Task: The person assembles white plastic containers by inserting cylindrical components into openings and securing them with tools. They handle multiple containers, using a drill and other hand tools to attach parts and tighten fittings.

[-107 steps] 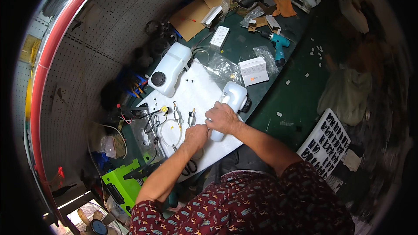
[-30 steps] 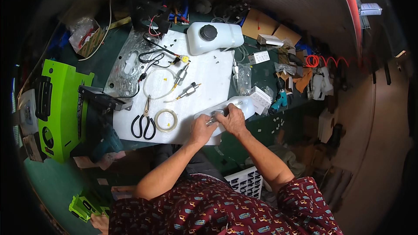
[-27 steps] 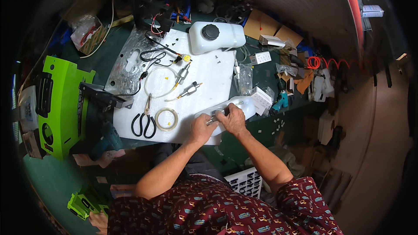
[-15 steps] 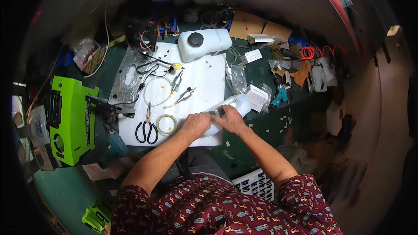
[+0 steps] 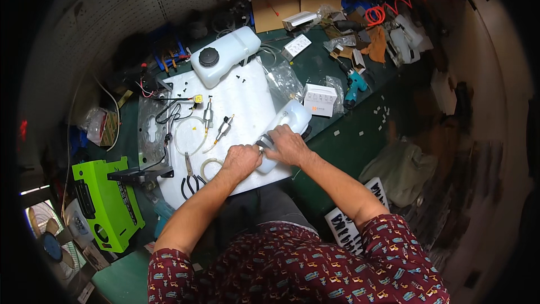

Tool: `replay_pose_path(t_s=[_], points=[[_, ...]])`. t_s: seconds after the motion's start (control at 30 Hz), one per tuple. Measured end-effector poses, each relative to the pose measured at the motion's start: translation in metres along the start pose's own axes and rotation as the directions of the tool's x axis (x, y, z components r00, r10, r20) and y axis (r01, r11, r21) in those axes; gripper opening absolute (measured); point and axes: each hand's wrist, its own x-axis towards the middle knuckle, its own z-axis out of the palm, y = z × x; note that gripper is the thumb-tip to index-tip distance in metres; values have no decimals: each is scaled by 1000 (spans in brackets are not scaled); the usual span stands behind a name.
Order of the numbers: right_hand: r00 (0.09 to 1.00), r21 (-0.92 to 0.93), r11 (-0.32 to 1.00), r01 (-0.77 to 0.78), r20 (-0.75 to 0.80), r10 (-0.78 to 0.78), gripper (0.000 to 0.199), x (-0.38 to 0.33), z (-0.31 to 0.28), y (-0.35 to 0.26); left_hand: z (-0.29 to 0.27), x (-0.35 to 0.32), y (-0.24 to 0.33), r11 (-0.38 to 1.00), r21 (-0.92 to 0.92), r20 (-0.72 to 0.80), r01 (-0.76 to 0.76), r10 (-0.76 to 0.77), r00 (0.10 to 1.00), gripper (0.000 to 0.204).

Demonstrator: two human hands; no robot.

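A white plastic tank (image 5: 293, 115) lies slanted on the front right of the white foam sheet (image 5: 247, 107), with a dark round part at its right side. My right hand (image 5: 288, 145) bends over the tank, fingers curled round a dark grey strip (image 5: 265, 142) that lies across it. Against the tank's left side, my left hand (image 5: 243, 160) is closed in a fist, its fingertips hidden where they meet the strip. Black-handled pliers (image 5: 192, 177) and a coil of clear hose (image 5: 211, 168) lie left of my left forearm.
A second white tank (image 5: 236, 48) with a black cap stands at the back. Two small metal cylinders (image 5: 208, 115) with hose, a wire harness (image 5: 174, 110) and loose screws lie on the foam. Left is a green metal housing (image 5: 107, 202); right, white boxes (image 5: 319, 100) and a teal drill (image 5: 354, 87).
My view has turned, so the bench appears rotated and shifted left. Both hands stay at the tank; the right hand's fingers have curled further over the strip.
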Motion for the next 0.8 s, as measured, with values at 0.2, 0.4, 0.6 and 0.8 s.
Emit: replay_pose_path(t_s=[0.2,0.4,0.6,0.8], points=[[1000,61,998,-26,-6,27,54,-5,1,1,9,-11,8,998,4,-53,55,-55,997,29],[989,40,990,-136,59,134,61,0,-3,-8,3,-8,14,996,-48,-36,73,-75,997,27],[984,-33,983,-179,22,179,60,7,2,-19,-7,-4,12,999,10,-8,35,-35,999,29],[980,-30,983,-183,-88,180,49,6,22,-18,12,-7,15,998,26,-63,66,-64,996,34]])
